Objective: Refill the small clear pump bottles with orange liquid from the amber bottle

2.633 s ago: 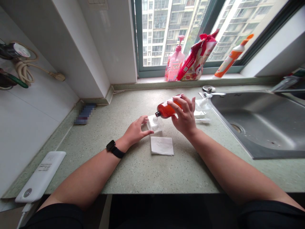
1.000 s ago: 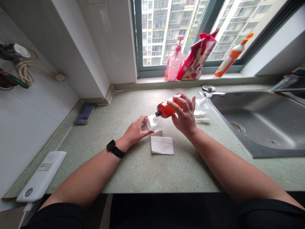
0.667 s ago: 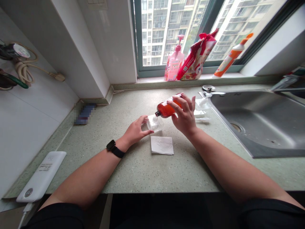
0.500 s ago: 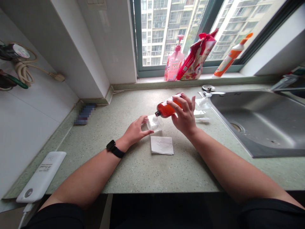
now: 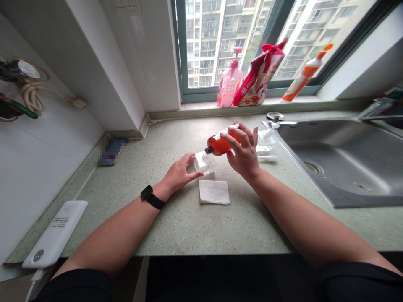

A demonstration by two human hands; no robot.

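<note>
A: Grips?
B: Right hand point(image 5: 243, 150), fingers curled round tilted bottle point(image 5: 219, 144); left hand point(image 5: 179, 172), fingers parted, clasping clear container point(image 5: 206, 165) well inside front edge of worktop point(image 5: 179, 226).
A: Risk?
B: Overflow, if tilt steepens; fill level unclear.

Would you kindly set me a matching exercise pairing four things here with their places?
Things
1. see-through red-orange bottle with a dark neck
2. clear square plastic container
3. square folded white paper napkin
4. long white plastic device with a round dial

Places
A. lying flat near the middle of the speckled green counter
B. tipped neck-down in the right hand
C. at the picture's far left, white cable attached
D. held at its side by the left hand

Pairs: 1-B, 2-D, 3-A, 4-C
</note>
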